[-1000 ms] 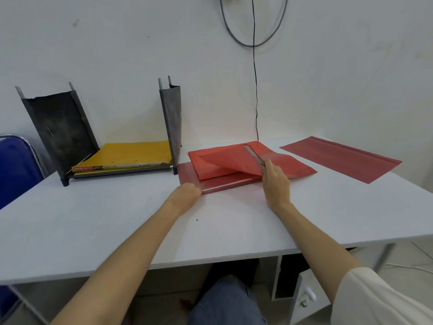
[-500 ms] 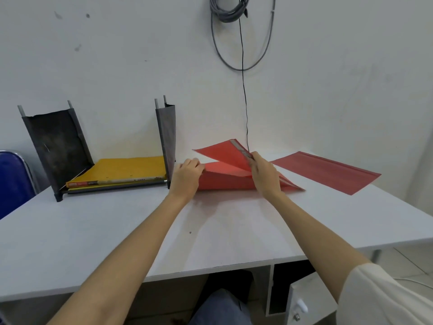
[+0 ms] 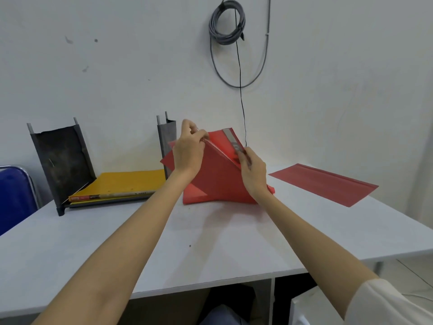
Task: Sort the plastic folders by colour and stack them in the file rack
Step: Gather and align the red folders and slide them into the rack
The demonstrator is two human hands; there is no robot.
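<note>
White and matte, the surface [image 3: 210,242] fills the lower half of the frame, its near edge running across the bottom with a dark knee gap and a white drawer unit [image 3: 311,308] beneath at lower right. Two bare forearms reach up from the bottom corners toward the centre. The left hand [image 3: 188,150] is raised off the surface, its fingers [image 3: 191,127] curled and pinching the upper edge of the red folders [image 3: 218,181] at centre frame. The right hand [image 3: 254,171] grips the same bundle along its right side, fingers wrapped over the edge near a grey spine strip [image 3: 233,143]. The bundle stands tilted, its lower edge resting on the surface. At centre right a loose red sheet [image 3: 323,184] lies flat, well apart from the hands and close to the surface's right edge. At centre left the file rack [image 3: 61,160] sits near the back edge, dark uprights at each end, with yellow folders [image 3: 126,184] lying flat between them; its right upright is just behind the left hand. A blue chair [image 3: 14,195] shows at the left edge. Behind, a white wall carries a coiled grey cable [image 3: 226,22] at upper centre.
</note>
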